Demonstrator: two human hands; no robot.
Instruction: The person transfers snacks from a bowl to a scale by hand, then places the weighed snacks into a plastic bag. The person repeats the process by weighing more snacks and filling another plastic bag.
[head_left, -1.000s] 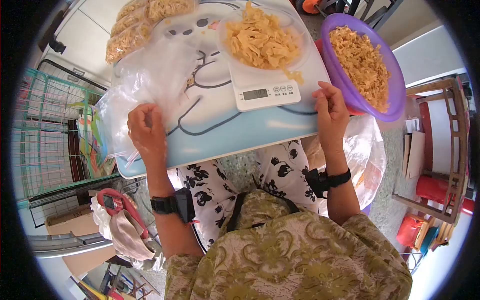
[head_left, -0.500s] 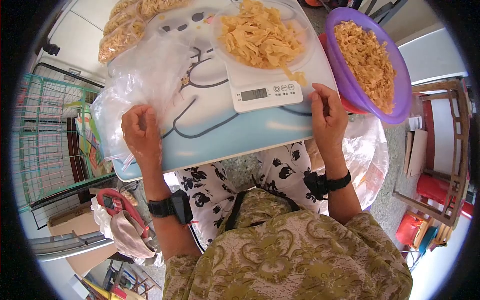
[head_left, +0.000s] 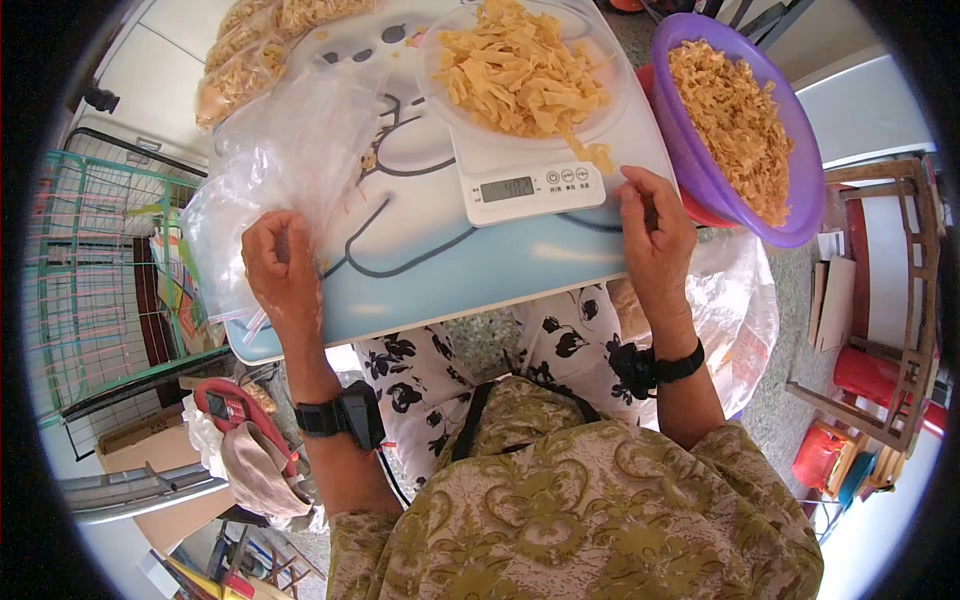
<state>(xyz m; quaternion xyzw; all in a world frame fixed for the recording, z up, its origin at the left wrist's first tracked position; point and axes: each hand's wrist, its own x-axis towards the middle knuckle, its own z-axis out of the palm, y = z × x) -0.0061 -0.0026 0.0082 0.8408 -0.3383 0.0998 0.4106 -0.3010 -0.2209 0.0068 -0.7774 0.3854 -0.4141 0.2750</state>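
My left hand (head_left: 282, 258) rests in a loose fist at the near left of the table, beside a pile of clear plastic bags (head_left: 290, 150). Nothing shows inside its fingers. Right of the scale, my right hand (head_left: 656, 228) hovers or rests at the table edge, fingers bent, thumb and forefinger apart, holding nothing visible. Between the hands sits a white digital kitchen scale (head_left: 535, 208), its display lit with digits resembling 402. On it stands a translucent bowl (head_left: 622, 95) heaped with yellowish dried strips (head_left: 520, 70); a few strips hang over the near rim.
A purple basin (head_left: 810, 205) with more dried strips stands right of the patterned table (head_left: 430, 285). Filled bags (head_left: 240, 80) lie at the far left. A green wire rack (head_left: 100, 270) is at left, a wooden frame (head_left: 915, 300) at right.
The scale's digits read more clearly now than before. The scale and bowl have shifted very slightly left; both hands keep nearly the same pose.
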